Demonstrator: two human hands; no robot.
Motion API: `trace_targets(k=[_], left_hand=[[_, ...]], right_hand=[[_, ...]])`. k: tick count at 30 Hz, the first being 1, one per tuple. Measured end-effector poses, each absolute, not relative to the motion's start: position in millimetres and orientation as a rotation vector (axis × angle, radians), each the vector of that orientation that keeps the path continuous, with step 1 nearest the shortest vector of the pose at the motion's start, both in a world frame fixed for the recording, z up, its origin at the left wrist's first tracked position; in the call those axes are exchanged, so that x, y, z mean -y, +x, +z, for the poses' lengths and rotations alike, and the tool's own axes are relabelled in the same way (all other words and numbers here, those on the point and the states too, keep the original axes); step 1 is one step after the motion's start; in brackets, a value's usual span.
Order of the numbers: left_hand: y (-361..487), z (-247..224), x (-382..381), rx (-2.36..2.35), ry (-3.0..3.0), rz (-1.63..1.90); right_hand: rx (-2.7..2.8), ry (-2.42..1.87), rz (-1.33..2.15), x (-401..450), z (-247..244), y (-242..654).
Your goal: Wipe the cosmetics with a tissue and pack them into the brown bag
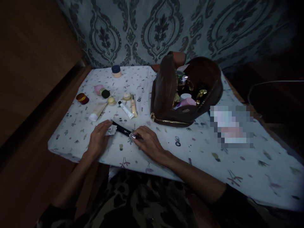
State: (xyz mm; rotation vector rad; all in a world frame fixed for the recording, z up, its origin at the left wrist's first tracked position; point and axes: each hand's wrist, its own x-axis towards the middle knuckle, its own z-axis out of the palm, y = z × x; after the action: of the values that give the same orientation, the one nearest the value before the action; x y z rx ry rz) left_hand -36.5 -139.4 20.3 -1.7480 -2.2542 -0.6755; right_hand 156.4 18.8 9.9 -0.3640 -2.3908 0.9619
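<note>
A black makeup brush with a silver band slants over the table in front of me. My right hand grips it near the band, and its bristle end is mostly hidden by the fingers. At the far tip of the handle, my left hand is closed around a crumpled white tissue, touching the brush there. Just beyond the brush lie a white tube with a black cap and a slim beige tube. Nearer my left hand is a larger cream tube.
An open brown cosmetic bag full of toiletries stands right of centre. Small jars and a blue-lidded pot sit to the left and back. A pixelated item lies at right. The patterned cloth covers the table.
</note>
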Motion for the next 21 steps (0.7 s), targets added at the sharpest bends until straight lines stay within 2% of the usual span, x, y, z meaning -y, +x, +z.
trace_targets(k=[7,16,21], left_hand=[[-31,15,142,2.227,-1.795,-0.573],[28,25,136,2.073,-2.125,-0.614],[29,26,126,2.014,-2.152,-0.628]], right_hand=[[2.381,-0.329,0.938,-19,9,158],[2.416,-0.347,1.003,-18,10,159],[2.457,-0.339,1.015,-18,11,158]])
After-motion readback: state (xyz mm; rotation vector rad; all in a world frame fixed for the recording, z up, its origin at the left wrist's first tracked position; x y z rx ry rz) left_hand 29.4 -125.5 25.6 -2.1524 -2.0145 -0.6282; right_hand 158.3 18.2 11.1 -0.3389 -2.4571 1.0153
